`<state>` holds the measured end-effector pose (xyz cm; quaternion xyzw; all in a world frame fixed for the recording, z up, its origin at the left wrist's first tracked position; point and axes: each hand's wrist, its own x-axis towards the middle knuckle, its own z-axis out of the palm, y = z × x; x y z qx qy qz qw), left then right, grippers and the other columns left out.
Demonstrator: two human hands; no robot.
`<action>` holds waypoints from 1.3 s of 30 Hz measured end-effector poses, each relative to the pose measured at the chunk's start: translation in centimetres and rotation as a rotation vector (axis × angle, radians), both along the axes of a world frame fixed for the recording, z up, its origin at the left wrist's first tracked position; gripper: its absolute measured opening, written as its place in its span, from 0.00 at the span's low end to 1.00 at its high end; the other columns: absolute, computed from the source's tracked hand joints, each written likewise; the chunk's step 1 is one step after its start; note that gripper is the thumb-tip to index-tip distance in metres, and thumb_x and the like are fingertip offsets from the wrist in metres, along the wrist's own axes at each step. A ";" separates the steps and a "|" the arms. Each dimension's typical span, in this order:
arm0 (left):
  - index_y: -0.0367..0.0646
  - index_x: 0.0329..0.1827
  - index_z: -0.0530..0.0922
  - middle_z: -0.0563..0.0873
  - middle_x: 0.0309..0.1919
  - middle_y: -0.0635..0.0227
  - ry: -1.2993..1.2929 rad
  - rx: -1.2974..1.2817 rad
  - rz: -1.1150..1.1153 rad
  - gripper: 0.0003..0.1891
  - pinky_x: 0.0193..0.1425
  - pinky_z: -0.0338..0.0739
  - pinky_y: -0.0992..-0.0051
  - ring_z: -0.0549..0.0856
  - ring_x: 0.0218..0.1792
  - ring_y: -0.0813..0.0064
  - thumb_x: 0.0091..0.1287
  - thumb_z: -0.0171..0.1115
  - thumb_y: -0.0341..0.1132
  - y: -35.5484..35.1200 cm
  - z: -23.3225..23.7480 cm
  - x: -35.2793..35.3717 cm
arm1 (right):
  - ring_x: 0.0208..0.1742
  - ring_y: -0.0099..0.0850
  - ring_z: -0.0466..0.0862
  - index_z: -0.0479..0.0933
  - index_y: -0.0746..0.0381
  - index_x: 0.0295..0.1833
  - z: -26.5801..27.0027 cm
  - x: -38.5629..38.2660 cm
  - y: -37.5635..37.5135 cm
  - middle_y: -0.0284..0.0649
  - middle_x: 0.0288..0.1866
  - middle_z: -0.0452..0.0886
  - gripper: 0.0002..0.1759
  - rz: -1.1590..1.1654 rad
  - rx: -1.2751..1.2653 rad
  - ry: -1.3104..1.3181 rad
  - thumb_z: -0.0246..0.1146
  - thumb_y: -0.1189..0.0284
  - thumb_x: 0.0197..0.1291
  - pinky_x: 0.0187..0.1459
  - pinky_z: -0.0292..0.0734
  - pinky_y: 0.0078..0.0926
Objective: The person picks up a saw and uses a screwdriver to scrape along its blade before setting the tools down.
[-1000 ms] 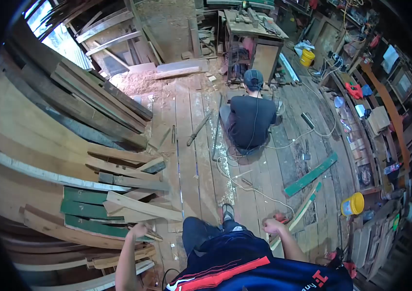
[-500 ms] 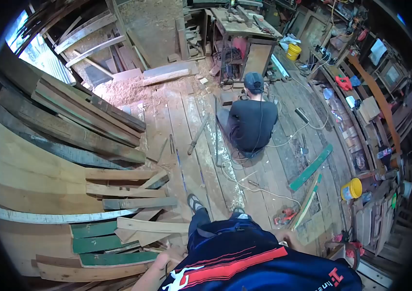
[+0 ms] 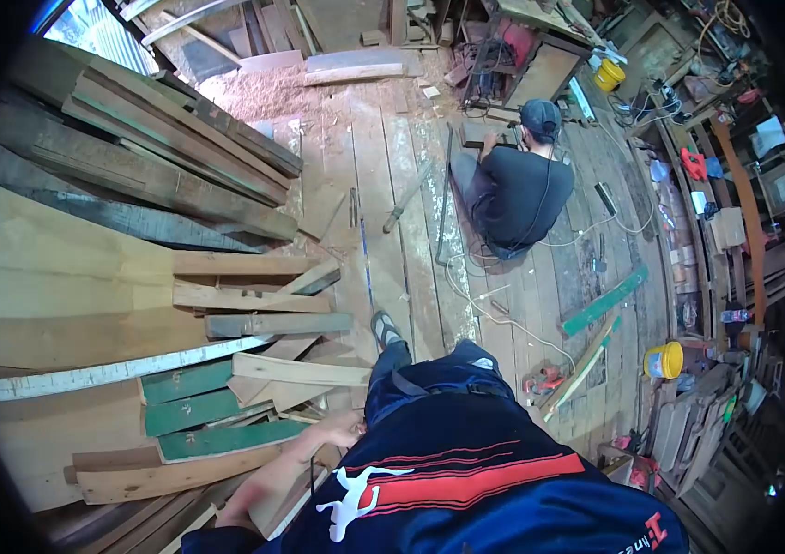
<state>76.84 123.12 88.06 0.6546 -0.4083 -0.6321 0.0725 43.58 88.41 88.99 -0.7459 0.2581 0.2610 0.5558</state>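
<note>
My left hand hangs low beside the dark blue shirt, at its left edge. Its fingers are small and partly hidden against the cloth, so I cannot make out whether it holds anything. Nearest to it are a green-painted board and a pale plank, part of a stack of cut lumber. Of my right hand only a sliver of skin shows past the shirt's right side; its fingers are hidden. Close to that side lie a red power tool and a narrow green-edged strip on the floor.
A co-worker crouches on the plank floor ahead, with a cable trailing behind. Long timbers lean along the left. A green board lies to the right, near a yellow bucket. Sawdust is heaped farther back.
The camera view has swung, so the co-worker and bench sit farther right and higher. My body has moved forward, and my left hand is nearer the shirt. Less of my right arm shows.
</note>
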 end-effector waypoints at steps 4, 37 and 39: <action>0.42 0.34 0.83 0.85 0.30 0.49 -0.001 -0.124 0.175 0.15 0.37 0.76 0.56 0.85 0.35 0.50 0.58 0.59 0.46 1.7 -3.2 -0.8 | 0.37 0.43 0.86 0.81 0.68 0.39 0.8 0.5 -0.5 0.53 0.36 0.84 0.26 -0.012 -0.056 0.005 0.72 0.59 0.38 0.40 0.76 0.39; 0.32 0.34 0.82 0.85 0.26 0.54 0.269 0.086 -0.364 0.21 0.34 0.75 0.65 0.84 0.29 0.70 0.63 0.62 0.48 -8.4 -1.3 5.6 | 0.45 0.28 0.80 0.77 0.65 0.57 -5.4 -12.3 9.7 0.40 0.49 0.84 0.27 -0.479 0.324 -0.025 0.66 0.58 0.58 0.46 0.74 0.31; 0.32 0.34 0.82 0.85 0.26 0.54 0.249 0.091 -0.413 0.21 0.34 0.75 0.65 0.84 0.29 0.70 0.62 0.62 0.47 -10.0 -1.4 6.1 | 0.46 0.29 0.80 0.77 0.65 0.57 -6.3 -13.3 10.6 0.43 0.51 0.85 0.29 -0.462 0.281 0.016 0.67 0.55 0.57 0.48 0.74 0.32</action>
